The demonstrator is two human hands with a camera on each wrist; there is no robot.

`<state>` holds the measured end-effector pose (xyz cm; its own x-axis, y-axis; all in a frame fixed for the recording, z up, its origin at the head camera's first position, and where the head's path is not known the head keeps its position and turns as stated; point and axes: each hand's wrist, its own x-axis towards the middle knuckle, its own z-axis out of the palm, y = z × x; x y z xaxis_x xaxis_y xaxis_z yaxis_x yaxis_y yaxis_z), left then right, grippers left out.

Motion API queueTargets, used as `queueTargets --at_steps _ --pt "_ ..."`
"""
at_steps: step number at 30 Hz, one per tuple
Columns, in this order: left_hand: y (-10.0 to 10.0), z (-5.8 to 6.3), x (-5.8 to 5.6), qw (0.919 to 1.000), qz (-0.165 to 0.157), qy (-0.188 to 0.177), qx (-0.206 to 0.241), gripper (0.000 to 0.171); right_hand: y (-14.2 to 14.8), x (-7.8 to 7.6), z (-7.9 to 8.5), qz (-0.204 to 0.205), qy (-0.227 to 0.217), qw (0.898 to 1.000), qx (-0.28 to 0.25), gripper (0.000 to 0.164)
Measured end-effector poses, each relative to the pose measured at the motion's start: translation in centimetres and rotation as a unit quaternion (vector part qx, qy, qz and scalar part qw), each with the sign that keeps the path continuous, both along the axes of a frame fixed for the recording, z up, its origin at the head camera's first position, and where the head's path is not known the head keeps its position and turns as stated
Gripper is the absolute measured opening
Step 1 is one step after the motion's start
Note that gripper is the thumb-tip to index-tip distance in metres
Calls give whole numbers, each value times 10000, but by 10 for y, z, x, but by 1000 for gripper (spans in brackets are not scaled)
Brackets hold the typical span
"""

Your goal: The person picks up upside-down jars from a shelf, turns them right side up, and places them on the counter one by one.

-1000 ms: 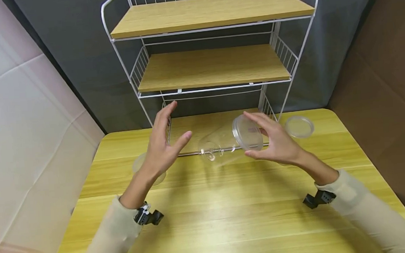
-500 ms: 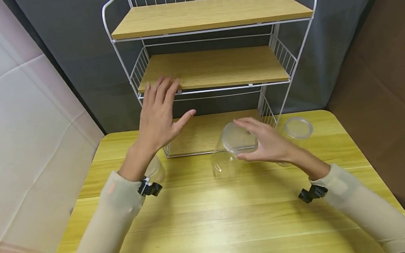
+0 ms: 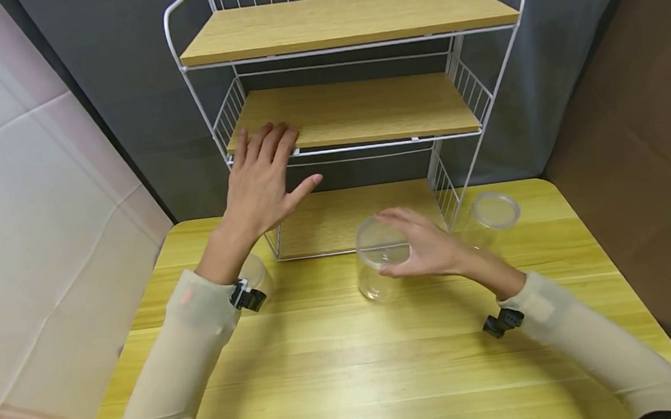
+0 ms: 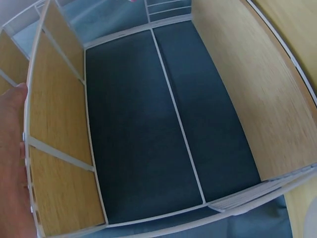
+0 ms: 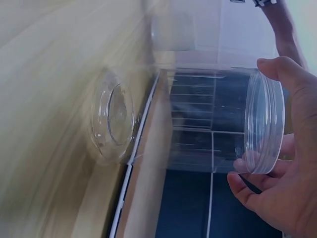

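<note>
My right hand (image 3: 426, 245) grips a clear plastic jar (image 3: 376, 284) by its lidded top, the thumb on one side and fingers on the other. The jar stands upright just in front of the bottom shelf, its base right at the tabletop. In the right wrist view its clear ridged lid (image 5: 267, 124) sits between thumb and fingers. My left hand (image 3: 258, 189) rests at the left front edge of the middle shelf (image 3: 358, 110), fingers extended over the board and thumb stretched out to the right. The left wrist view shows part of this hand along the shelf edge.
The white wire rack has three wooden levels, including the top shelf (image 3: 351, 20) and bottom shelf (image 3: 336, 219). A second clear jar (image 3: 495, 211) stands right of the rack. Another clear jar (image 3: 257, 278) is partly hidden behind my left wrist. A brown panel (image 3: 629, 150) bounds the right side.
My right hand has turned the jar from lying tilted to upright and brought it down toward the table. My left hand has moved up from beside the jar to the middle shelf's edge.
</note>
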<state>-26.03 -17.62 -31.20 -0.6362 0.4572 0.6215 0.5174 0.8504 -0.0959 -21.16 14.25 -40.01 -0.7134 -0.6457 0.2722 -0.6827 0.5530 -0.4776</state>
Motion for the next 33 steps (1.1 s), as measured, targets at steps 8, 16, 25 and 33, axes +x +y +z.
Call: queueTargets --at_steps 8,16,25,33 --pt "0 -2 0 9999 53 84 -86 91 -10 -4 -11 141 192 9997 56 103" --pt "1 -6 0 9997 122 169 -99 93 -15 -2 -13 43 78 9998 149 102" --pt "0 -5 0 9996 118 234 -94 93 -18 1 -11 23 159 9997 195 102" --pt "-4 -4 5 9998 109 -48 -161 95 -10 6 -3 32 230 9995 199 97"
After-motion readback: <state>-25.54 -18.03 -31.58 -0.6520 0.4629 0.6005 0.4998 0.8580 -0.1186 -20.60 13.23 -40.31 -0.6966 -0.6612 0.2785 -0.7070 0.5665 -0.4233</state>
